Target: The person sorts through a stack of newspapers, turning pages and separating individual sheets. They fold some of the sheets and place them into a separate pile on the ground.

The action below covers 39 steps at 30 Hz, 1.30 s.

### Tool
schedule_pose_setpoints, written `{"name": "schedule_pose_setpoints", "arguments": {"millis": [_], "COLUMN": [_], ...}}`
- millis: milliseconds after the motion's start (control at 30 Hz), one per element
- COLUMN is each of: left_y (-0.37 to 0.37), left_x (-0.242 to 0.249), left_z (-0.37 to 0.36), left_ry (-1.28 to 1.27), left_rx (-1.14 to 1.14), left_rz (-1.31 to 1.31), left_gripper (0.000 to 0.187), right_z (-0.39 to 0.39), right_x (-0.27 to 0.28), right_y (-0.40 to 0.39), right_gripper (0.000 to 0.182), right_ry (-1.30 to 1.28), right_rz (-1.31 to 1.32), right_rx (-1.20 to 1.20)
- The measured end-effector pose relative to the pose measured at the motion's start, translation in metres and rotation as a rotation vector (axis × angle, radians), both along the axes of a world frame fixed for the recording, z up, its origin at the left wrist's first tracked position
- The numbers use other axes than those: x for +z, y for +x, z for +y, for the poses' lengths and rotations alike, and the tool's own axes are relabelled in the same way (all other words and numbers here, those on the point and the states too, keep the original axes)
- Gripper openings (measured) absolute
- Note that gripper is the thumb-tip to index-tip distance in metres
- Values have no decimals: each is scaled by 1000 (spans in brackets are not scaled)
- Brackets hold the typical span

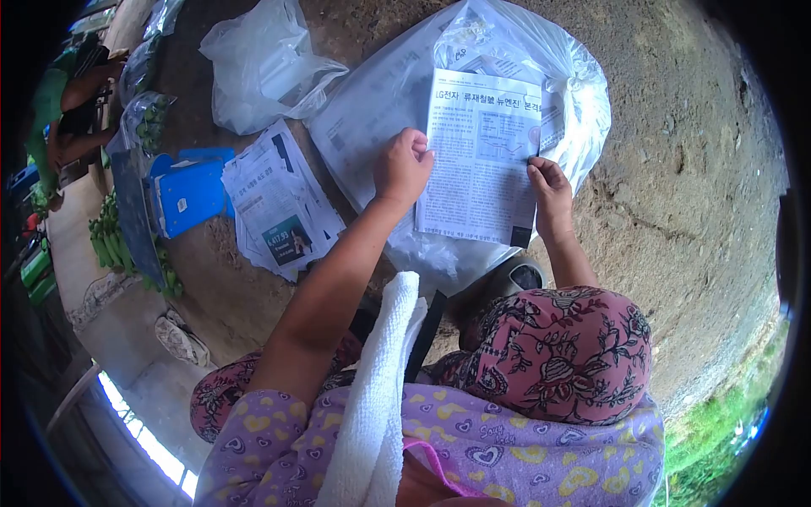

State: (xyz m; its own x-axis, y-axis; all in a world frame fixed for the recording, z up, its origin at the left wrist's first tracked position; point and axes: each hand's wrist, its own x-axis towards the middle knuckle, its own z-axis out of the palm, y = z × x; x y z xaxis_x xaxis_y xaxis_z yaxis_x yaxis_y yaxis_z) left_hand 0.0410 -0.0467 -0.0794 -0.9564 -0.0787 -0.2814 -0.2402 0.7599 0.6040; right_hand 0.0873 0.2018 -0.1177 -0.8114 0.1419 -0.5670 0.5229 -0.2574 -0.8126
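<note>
Between my hands is a newspaper sheet (481, 160) with dense print and a small chart. My left hand (403, 169) pinches its left edge, thumb and fingers together. At the opposite edge, my right hand (551, 190) grips the paper with bent fingers. Beneath the sheet lies a large clear plastic bag (579, 93) with more printed paper inside. A loose stack of newspaper sheets (274, 198) rests on the ground to the left of the bag.
A whitish plastic bag (262, 68) lies at the upper left. Beside the stack is a blue plastic chair (193, 198). Green bananas (108, 241) lie farther left, near another person in green (46, 118). A white towel (384, 363) hangs from my neck.
</note>
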Motion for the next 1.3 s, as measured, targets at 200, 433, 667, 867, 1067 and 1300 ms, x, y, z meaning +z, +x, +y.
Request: {"name": "schedule_pose_setpoints", "arguments": {"millis": [200,433,667,867,1067,1300], "left_y": [0,-5,-5,-5,-5,-5], "left_x": [-6,-5,-9,-4,-4,-7], "left_z": [-5,-3,-3,-1,0,1], "left_ry": [-88,-87,-86,-126,-114,-116], "left_rx": [-70,-20,-15,-44,-45,-31], "left_rz": [111,79,54,129,155,132], "left_gripper": [20,20,17,17,22,23], "right_z": [0,0,1,3,2,4], "right_x": [-2,-1,1,0,4,2], "right_y": [2,1,0,0,-2,-1], "right_gripper": [21,21,21,22,22,22], "right_ry": [-6,-17,-4,-5,7,7], "right_rz": [5,11,18,13,6,9], "right_rx": [-8,-14,-20,-1,19,22]}}
